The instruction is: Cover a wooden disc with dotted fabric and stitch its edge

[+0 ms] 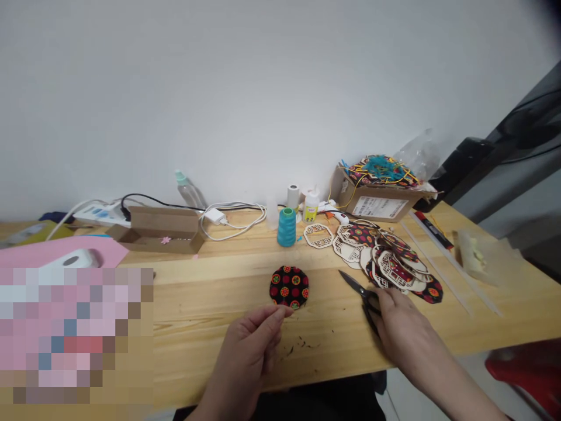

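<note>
A round black fabric piece [289,286] with red and yellow dots lies on the wooden table [210,304]. My left hand [249,351] rests just below it, fingers curled, thumb tip touching the fabric's lower edge. My right hand [405,330] lies over the handles of black scissors [357,289], whose blades point up-left on the table. Just above that hand sits a pile of wooden lattice cutouts and fabric discs [390,260].
A teal thread spool [286,227], glue bottles [310,206] and a white charger cable [232,225] stand at the back. An open cardboard box [160,231] is at the left, a box of fabric and threads [377,193] at the right. Clear rods [442,266] lie further right.
</note>
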`<move>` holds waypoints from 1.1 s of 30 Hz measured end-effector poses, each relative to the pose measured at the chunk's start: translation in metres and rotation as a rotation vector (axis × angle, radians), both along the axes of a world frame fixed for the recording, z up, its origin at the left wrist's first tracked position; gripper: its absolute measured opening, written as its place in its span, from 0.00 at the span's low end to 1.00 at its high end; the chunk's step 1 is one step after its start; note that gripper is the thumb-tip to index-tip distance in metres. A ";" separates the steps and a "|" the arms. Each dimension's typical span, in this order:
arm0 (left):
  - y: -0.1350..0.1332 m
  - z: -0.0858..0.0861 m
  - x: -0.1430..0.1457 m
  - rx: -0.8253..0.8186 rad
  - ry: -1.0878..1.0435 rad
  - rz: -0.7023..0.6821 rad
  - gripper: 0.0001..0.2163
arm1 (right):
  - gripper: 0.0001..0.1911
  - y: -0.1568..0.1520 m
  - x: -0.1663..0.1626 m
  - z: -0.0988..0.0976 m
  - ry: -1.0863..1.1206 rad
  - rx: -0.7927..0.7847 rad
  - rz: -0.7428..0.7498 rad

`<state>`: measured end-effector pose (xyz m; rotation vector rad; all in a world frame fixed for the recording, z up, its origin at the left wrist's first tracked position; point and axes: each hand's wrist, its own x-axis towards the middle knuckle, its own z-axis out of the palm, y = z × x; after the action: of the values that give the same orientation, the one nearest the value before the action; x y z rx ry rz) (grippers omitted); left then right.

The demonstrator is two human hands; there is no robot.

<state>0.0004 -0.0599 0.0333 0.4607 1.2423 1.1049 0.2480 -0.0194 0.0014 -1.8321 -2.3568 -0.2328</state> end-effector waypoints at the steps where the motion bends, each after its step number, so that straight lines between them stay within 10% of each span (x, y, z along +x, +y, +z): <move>1: -0.001 0.000 0.000 -0.001 0.006 0.002 0.13 | 0.16 0.000 0.001 0.001 0.028 0.021 0.013; 10: 0.001 -0.001 -0.001 0.019 0.049 0.026 0.14 | 0.12 -0.015 -0.007 0.024 0.242 0.362 0.177; 22: 0.007 -0.005 -0.007 0.032 0.038 0.036 0.13 | 0.17 -0.031 -0.051 0.060 0.769 -0.533 -0.005; 33: 0.004 -0.007 -0.007 0.051 0.108 0.008 0.13 | 0.08 -0.023 -0.058 0.077 0.603 -0.845 -0.024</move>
<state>-0.0062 -0.0561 0.0263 0.5603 1.3134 1.1328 0.1896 -0.0421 0.0788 -1.8068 -2.0946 1.2982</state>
